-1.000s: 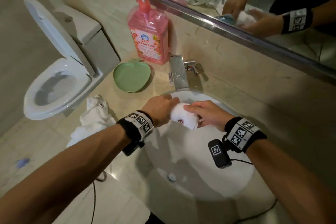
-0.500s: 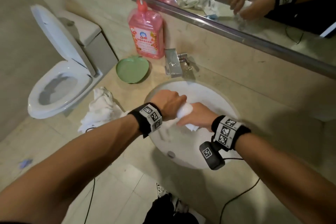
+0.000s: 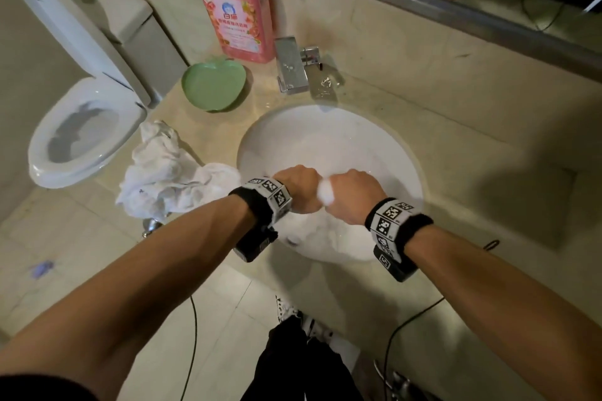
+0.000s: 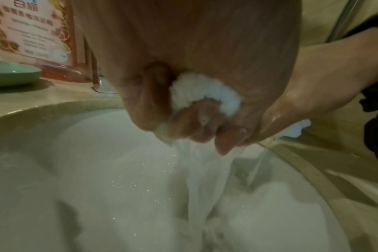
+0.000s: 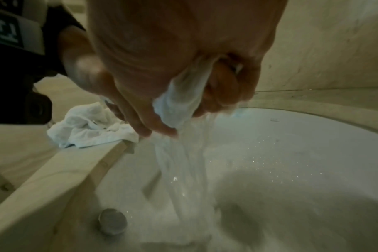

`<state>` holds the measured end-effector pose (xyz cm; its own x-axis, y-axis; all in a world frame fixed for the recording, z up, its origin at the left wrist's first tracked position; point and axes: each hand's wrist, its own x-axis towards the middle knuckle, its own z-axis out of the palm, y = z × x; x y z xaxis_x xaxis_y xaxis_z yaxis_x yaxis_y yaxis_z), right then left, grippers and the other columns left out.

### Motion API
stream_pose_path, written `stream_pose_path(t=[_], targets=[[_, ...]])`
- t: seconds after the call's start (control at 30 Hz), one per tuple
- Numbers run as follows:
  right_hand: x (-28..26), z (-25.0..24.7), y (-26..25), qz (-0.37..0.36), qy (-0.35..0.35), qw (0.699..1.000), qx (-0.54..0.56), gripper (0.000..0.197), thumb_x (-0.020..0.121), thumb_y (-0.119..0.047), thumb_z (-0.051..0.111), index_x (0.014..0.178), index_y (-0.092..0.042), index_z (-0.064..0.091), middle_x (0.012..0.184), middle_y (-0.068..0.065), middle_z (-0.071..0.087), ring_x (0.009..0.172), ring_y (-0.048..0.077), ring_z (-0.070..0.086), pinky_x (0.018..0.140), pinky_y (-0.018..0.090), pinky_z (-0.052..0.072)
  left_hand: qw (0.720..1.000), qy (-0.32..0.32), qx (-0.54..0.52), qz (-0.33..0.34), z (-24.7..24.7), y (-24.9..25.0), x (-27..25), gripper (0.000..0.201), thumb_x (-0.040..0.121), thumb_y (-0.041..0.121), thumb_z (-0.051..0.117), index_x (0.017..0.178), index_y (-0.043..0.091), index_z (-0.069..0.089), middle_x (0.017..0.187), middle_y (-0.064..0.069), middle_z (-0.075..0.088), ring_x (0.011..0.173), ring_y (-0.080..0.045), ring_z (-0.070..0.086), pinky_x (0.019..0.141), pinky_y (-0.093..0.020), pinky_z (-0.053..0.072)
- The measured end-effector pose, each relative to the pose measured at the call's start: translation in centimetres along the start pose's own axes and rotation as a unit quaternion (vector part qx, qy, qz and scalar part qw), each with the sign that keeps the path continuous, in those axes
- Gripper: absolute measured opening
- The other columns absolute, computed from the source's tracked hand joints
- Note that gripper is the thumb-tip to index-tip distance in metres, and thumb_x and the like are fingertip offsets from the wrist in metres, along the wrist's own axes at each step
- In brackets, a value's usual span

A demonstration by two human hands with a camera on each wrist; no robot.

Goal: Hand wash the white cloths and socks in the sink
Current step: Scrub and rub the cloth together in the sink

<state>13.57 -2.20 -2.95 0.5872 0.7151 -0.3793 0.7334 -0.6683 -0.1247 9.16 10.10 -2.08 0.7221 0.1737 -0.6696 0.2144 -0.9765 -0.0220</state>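
From the head view, left hand [image 3: 298, 187] and right hand [image 3: 353, 197] meet over the sink [image 3: 325, 140], fists tight round a white sock [image 3: 325, 194]. Left wrist: fingers [image 4: 192, 119] crush the sodden roll, water streaming (soft, heavy, slippery, I'd judge). Right wrist: fingers [image 5: 224, 92] clenched on the other end; grip both ends.

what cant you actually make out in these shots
- Whether the white item is a sock or a cloth: both hands, left hand and right hand, cover most of it in every view.
- Pink bottle: its top is cut off by the head view's edge.
- Sink water level: blurred in the wrist views.
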Motion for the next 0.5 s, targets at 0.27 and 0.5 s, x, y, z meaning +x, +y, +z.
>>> stream_pose_path(t=[0.27, 0.5], targets=[[-1.1, -2.7, 1.1, 0.048, -0.007, 0.946, 0.321, 0.046, 0.072, -0.032, 0.081, 0.113, -0.025, 0.064, 0.098, -0.004, 0.067, 0.088, 0.018, 0.063, 0.071, 0.031, 0.052, 0.966, 0.21, -0.088, 0.12, -0.8, -3.3, -2.5, 0.072, 0.073, 0.045, 0.079, 0.134, 0.029, 0.045, 0.13, -0.001, 0.049, 0.108, -0.027, 0.056, 0.079, -0.039, 0.051], [-1.5, -6.4, -0.2, 0.069, -0.127, 0.805, 0.576, 0.036, 0.073, 0.003, 0.078, 0.103, -0.009, 0.063, 0.078, 0.01, 0.071, 0.061, 0.019, 0.069, 0.051, 0.029, 0.054, 0.954, 0.277, 0.051, 0.107, -3.1, -3.6, -5.4, 0.054, 0.08, 0.033, 0.072, 0.123, 0.016, 0.045, 0.11, -0.007, 0.058, 0.092, -0.032, 0.062, 0.063, -0.04, 0.049]])
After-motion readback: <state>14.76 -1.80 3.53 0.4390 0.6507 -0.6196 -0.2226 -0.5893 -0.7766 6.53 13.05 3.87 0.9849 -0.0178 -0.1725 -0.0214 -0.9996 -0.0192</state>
